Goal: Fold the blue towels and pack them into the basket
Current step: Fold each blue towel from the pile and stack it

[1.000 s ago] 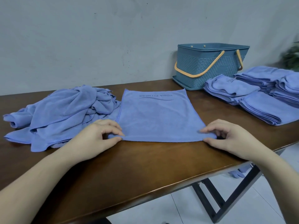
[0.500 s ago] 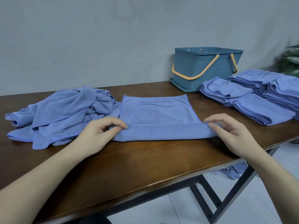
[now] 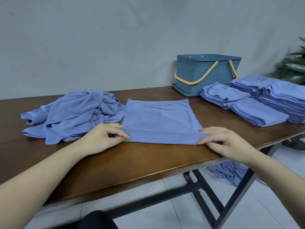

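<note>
My left hand (image 3: 102, 139) and right hand (image 3: 226, 142) each pinch a near corner of the towel (image 3: 158, 118) lying flat on the desk (image 3: 132, 162), its near edge rolled up. It looks soft, light and limp, so I'd hold both corners evenly.

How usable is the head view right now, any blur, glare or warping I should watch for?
Head view: the flat towel and both hands, left and right, are sharp; the plant at the right edge is smeared; a soft sheen runs along the table front edge; wide-angle warping bends that edge; lighting is even, with soft shadows.
</note>
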Action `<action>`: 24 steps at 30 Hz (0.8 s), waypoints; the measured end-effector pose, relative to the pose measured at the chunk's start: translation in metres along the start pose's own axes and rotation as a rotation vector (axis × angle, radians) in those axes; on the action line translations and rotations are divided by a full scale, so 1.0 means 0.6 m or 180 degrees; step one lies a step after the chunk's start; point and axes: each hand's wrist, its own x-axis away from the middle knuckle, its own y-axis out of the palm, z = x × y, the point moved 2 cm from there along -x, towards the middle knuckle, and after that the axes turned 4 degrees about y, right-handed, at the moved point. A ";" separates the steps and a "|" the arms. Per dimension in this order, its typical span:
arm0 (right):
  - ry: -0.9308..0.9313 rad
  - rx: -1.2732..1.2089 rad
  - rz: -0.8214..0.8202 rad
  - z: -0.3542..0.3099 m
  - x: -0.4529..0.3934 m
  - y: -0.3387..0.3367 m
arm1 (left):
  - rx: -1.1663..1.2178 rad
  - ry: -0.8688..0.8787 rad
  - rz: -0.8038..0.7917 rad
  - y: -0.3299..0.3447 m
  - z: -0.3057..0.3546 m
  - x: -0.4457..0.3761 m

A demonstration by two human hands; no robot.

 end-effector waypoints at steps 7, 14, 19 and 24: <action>0.0278 -0.0353 0.0658 0.005 0.028 -0.007 | 0.0550 -0.0132 0.0681 -0.002 0.026 0.021; 0.0401 -0.1040 0.1122 -0.034 0.056 -0.009 | 0.0680 0.0092 0.0771 0.015 0.070 0.062; 0.0295 -0.1401 0.0933 -0.054 0.059 -0.028 | 0.0887 0.0177 0.0840 0.017 0.104 0.077; 0.0452 -0.1385 0.0978 -0.048 0.035 -0.043 | 0.0905 0.0177 0.0830 0.013 0.100 0.066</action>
